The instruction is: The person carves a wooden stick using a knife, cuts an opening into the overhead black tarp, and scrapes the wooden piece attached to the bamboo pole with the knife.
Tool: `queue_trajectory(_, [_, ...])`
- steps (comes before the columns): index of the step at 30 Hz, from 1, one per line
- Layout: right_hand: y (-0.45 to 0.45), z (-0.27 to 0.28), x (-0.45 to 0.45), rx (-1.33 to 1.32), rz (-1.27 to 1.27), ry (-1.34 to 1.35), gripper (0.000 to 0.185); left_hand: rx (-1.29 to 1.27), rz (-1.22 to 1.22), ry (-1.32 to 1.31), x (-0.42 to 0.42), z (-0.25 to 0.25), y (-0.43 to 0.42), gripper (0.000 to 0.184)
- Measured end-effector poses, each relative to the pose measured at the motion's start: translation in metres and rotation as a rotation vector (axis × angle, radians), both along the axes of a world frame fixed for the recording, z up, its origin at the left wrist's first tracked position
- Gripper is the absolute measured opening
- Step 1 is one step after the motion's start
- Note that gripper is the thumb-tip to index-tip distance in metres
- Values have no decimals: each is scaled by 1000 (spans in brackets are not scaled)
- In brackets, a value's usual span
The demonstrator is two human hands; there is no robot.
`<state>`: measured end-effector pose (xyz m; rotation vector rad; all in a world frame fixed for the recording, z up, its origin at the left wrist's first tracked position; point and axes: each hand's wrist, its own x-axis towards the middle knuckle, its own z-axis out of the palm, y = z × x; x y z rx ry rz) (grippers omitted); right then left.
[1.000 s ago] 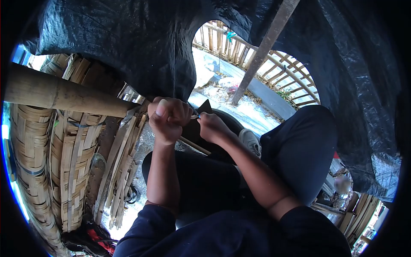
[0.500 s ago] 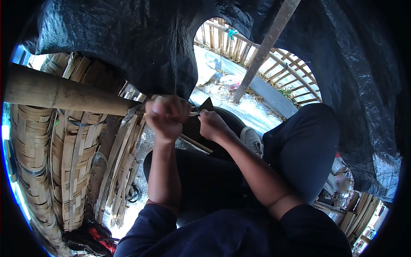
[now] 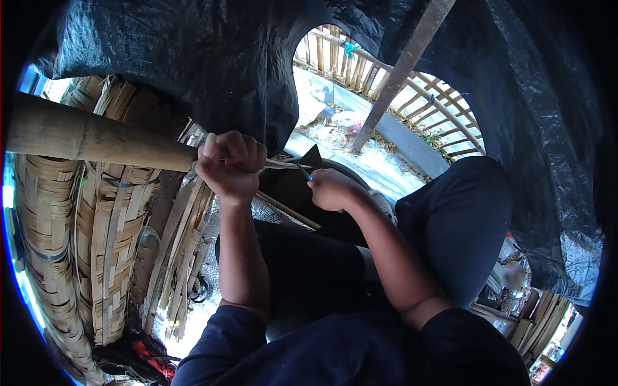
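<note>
In the head view, my left hand (image 3: pixel 230 166) is closed in a fist around one end of a thin pale strip (image 3: pixel 280 165). The strip stretches rightward toward my right hand (image 3: pixel 336 190), whose fingers are pinched on a slim dark tool with a bit of blue (image 3: pixel 309 177); its exact kind is too small to make out. A dark triangular piece (image 3: pixel 313 157) sticks up just beyond the strip's right end. Below and behind my hands is a dark round container (image 3: pixel 351 172), partly hidden by my right hand and legs.
A thick bamboo pole (image 3: pixel 103 136) juts in from the left, ending close to my left hand. Woven bamboo panels (image 3: pixel 51 225) stand at left. Black plastic sheeting (image 3: pixel 180 58) hangs ahead, with a slanted bar (image 3: pixel 399 80) and bamboo fence (image 3: pixel 444 116) beyond.
My left hand has moved left, away from my right hand, and more of the pale strip shows between them. My right hand has shifted slightly right and down.
</note>
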<state>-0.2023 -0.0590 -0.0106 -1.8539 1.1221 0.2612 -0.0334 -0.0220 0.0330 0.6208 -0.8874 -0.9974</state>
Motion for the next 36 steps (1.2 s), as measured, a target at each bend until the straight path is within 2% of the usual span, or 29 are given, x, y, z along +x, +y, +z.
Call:
queue_trajectory(1, [-1, 13, 1, 157, 18, 89, 30, -9, -2, 5, 2, -1, 0, 58])
queue_trajectory(2, [4, -19, 1, 1, 44, -11, 31, -23, -4, 11, 4, -1, 0, 57])
queue_trajectory(3, [9, -32, 3, -2, 46, -8, 31, -26, -2, 14, 6, -1, -1, 57])
queue_trajectory(5, [15, -48, 9, -51, -223, -104, 30, -15, -13, 22, 10, 1, -1, 55])
queue_trajectory(11, [25, 3, 20, -179, -170, -315, 17, 22, 132, 154, 29, 1, 0, 51])
queue_trajectory(13, [36, -15, 33, -149, -233, -289, 19, 12, 128, 148, 35, -1, 0, 50])
queue_trajectory(15, [38, -65, 35, -168, -288, -290, 20, -3, 128, 139, 37, -1, 0, 49])
queue_trajectory(18, [48, -85, 34, -201, -352, -281, 22, 5, 158, 114, 36, 0, -2, 47])
queue_trajectory(23, [51, -37, 54, -141, -332, -281, 24, 13, 221, 197, 46, -4, 0, 46])
queue_trajectory(24, [47, -46, 51, -161, -362, -300, 23, 10, 223, 197, 46, -4, 0, 46])
queue_trajectory(26, [45, -111, 32, -211, -358, -300, 23, 6, 222, 165, 44, -2, 1, 46])
queue_trajectory(29, [45, -110, 38, -270, -370, -322, 20, -25, 229, 116, 40, 0, -3, 43])
queue_trajectory(31, [47, -46, 55, -160, -368, -364, 21, -1, 228, 150, 47, -1, -1, 44])
queue_trajectory(32, [43, -24, 56, -187, -272, -416, 22, 10, 224, 185, 51, -2, 0, 44])
queue_trajectory(36, [38, -95, 45, -239, -345, -318, 22, -17, 155, 197, 56, -5, 4, 46])
